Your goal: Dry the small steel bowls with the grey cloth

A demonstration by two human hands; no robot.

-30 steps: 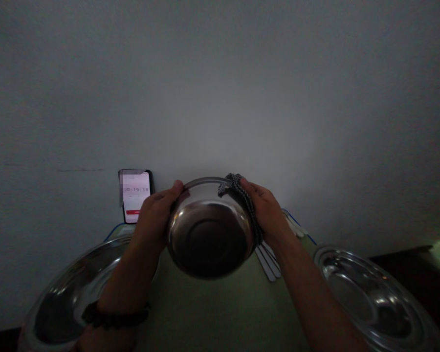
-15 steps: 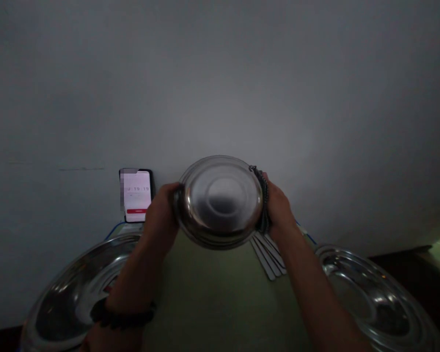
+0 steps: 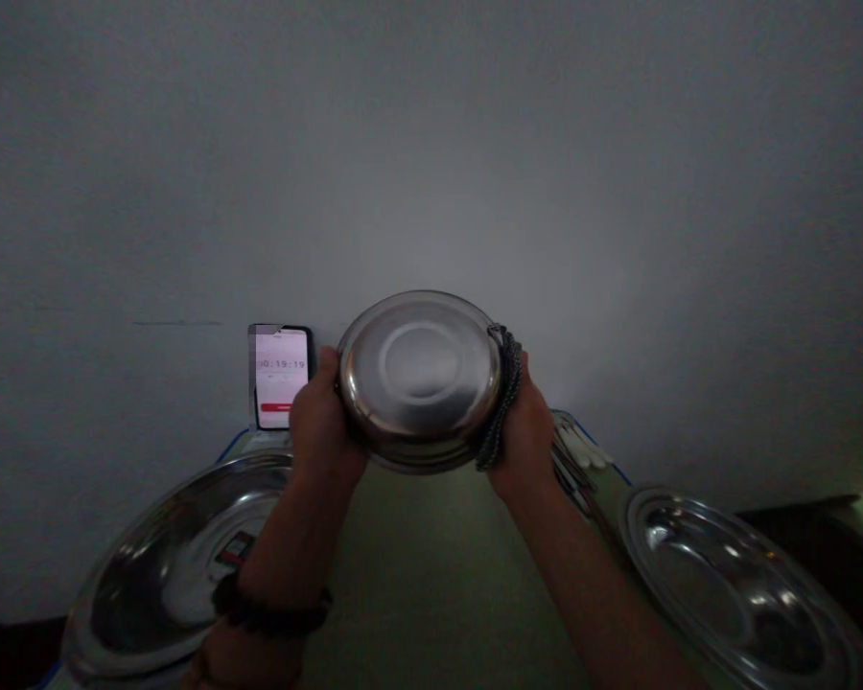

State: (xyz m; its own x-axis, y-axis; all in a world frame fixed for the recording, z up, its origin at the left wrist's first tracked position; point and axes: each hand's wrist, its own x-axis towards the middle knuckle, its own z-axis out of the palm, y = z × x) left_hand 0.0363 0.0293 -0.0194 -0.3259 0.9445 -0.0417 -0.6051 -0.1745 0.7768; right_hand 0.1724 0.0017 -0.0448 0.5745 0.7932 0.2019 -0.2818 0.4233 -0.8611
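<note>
A shiny metal bowl (image 3: 424, 369) is held up over the table, its round base facing me. Around its left side my left hand (image 3: 325, 426) is closed, thumb up near the rim. My right hand (image 3: 526, 431) grips the opposite side, with a dark patterned cloth (image 3: 501, 398) pressed between the palm and the metal. The fingers of both hands are largely hidden behind the bowl.
A phone (image 3: 282, 379) showing a timer leans on the grey wall (image 3: 431, 144). Large metal basins flank the green table (image 3: 446, 575): a left basin (image 3: 136, 537) with a small dark-and-red object inside, and a right basin (image 3: 726, 585). Cutlery (image 3: 573, 465) lies behind my right wrist.
The bowl has risen slightly and shifted left in view, its base turned more toward me. My right hand and the cloth have moved left and lower around its edge.
</note>
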